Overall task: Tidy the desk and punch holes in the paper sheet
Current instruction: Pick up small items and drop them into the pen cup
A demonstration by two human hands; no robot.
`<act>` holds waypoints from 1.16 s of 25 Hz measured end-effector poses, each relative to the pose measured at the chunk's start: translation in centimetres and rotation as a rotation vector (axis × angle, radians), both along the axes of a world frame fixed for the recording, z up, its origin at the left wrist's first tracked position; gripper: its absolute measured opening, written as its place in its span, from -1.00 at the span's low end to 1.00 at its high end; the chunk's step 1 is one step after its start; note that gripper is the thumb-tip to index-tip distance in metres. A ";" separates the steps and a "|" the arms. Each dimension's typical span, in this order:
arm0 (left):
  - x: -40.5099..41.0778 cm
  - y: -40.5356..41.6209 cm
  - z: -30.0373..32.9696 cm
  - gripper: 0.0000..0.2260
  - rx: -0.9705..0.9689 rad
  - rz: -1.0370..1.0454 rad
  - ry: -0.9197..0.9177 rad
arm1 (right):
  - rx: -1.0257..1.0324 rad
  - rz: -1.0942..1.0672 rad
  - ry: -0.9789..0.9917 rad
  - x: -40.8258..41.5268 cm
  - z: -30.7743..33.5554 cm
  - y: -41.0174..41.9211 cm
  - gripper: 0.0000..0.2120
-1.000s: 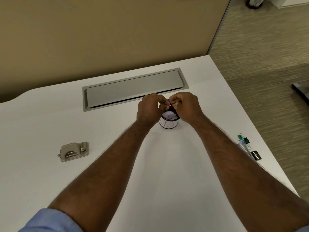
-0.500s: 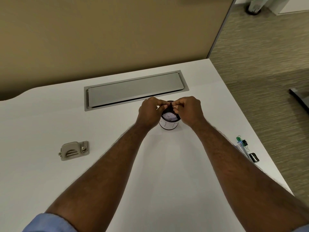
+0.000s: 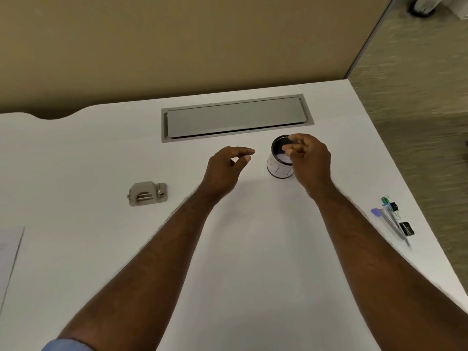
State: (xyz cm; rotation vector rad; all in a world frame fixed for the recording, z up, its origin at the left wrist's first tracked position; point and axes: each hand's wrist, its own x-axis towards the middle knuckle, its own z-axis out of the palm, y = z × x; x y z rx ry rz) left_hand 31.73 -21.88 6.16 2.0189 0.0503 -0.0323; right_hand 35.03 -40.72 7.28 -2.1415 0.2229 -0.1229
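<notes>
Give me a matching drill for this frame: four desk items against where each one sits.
Items:
1. hole punch
2. cup
3. paper sheet
4. pens and binder clips

Places:
A. far left edge of frame
B. near the desk's right edge
C. under the right hand
D. left of the left hand

Pairs: 1-D, 2-C, 3-A, 4-B
</notes>
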 end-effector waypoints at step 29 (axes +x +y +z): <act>-29.3 26.1 -10.6 -0.33 0.444 -0.102 0.253 | -0.179 0.406 0.146 -25.2 -12.0 23.9 -0.94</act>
